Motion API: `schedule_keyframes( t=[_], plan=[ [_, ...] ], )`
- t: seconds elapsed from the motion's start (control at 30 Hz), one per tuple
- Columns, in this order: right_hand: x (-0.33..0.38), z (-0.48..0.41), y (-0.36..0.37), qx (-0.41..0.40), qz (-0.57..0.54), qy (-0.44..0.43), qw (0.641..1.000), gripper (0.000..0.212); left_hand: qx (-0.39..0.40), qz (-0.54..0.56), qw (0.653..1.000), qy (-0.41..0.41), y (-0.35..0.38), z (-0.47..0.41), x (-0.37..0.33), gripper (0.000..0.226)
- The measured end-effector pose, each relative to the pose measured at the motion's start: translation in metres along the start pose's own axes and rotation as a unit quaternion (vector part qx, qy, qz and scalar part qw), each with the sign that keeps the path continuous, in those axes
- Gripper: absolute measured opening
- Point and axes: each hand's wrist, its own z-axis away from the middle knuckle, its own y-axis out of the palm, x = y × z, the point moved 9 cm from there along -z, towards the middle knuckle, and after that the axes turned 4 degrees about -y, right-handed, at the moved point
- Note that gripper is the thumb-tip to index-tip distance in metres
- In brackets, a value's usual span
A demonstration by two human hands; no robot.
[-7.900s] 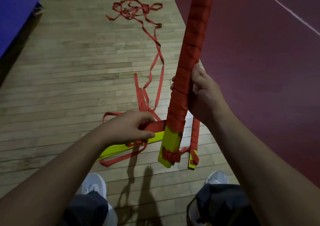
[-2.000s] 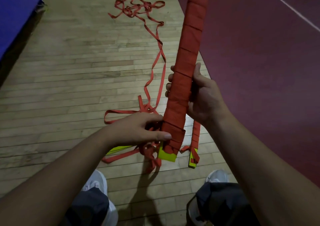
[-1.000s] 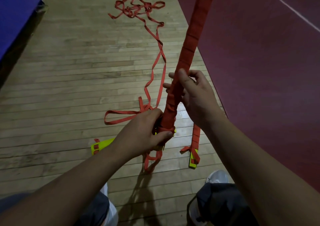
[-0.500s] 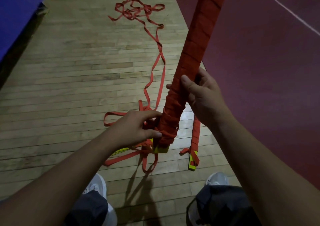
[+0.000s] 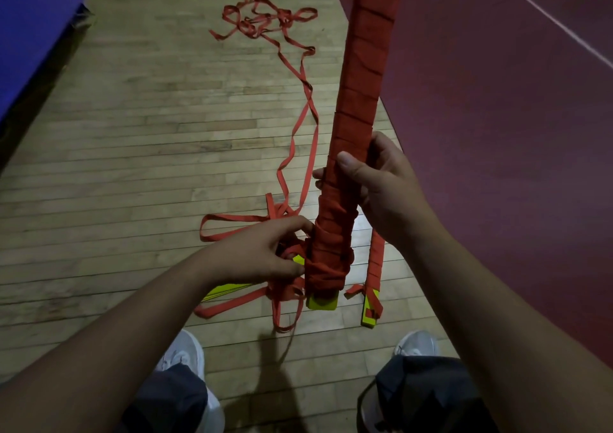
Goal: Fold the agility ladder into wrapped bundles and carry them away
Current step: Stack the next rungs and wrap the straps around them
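the wraps now reach almost to the yellow tip [image 5: 323, 301] of the upright bundle [image 5: 361, 84], lower than before, so it seems nearly finished; the fingers of the right hand [image 5: 384, 193] curl round its middle, those of the left hand [image 5: 258, 253] pinch the loose strap [image 5: 300, 114] beside its lower end.

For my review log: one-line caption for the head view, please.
Right hand grips the wrapped ladder bundle; left hand holds red strap at its lower end.
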Motion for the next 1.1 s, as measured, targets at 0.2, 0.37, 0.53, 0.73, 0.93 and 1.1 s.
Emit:
schedule_keyframes(
  t=[0.2,0.37,0.53,0.73,0.93,1.1],
  plan=[
    [0.001,0.001,-0.001,-0.004,0.019,0.001,1.0,0.033,0.018,-0.02,1.0,-0.016,0.005,-0.001,0.002,0.05],
    [0.003,0.002,0.002,0.009,0.025,-0.004,1.0,0.035,0.012,-0.013,0.999,-0.028,0.001,-0.002,0.002,0.046],
    [0.005,0.001,0.003,0.011,0.034,-0.016,0.999,0.032,-0.016,0.081,0.996,-0.032,0.001,-0.001,0.001,0.034],
    [0.0,0.001,-0.004,-0.053,0.173,-0.044,0.983,0.029,-0.092,0.036,0.994,-0.037,-0.003,0.001,-0.011,0.036],
    [-0.012,0.002,-0.012,-0.123,0.221,-0.026,0.967,0.041,-0.209,-0.127,0.969,-0.019,0.007,0.009,-0.026,0.056],
    [-0.011,0.0,-0.014,-0.108,0.102,-0.013,0.989,0.021,-0.146,0.008,0.989,0.013,0.005,0.005,-0.023,0.037]
  ],
)
